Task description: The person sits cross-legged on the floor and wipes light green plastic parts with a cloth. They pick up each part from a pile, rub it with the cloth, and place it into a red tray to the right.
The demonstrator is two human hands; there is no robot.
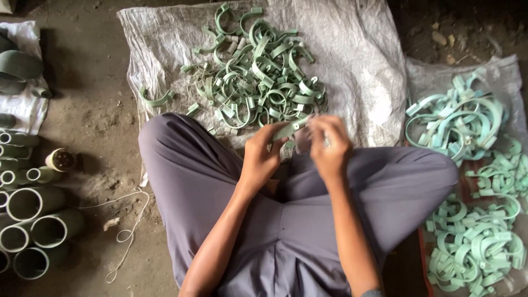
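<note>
Fingers (pixel 273 136) of the left hand (pixel 260 159) are curled around one end of a pale green clip (pixel 290 130), gripping it. The right hand (pixel 330 147) is closed at the clip's other end, its fingertips blurred; what else it pinches there cannot be told. The clip sits between both hands, above the lap of a seated person in grey trousers (pixel 286 236), just below the clip heap (pixel 258 77).

Packaging: a white woven sack (pixel 357 60) lies flat on the dirt floor (pixel 93 115) under the heap. A clear plastic sheet (pixel 495 69) at the right carries lighter mint clip piles (pixel 462 118). No label is legible.

The held clip is a flat curved plastic band, dull green, like those in the heap.

Pipe sections (pixel 33 231) lie at the left, open ends facing the camera, with a loose string (pixel 129 234) beside them.
</note>
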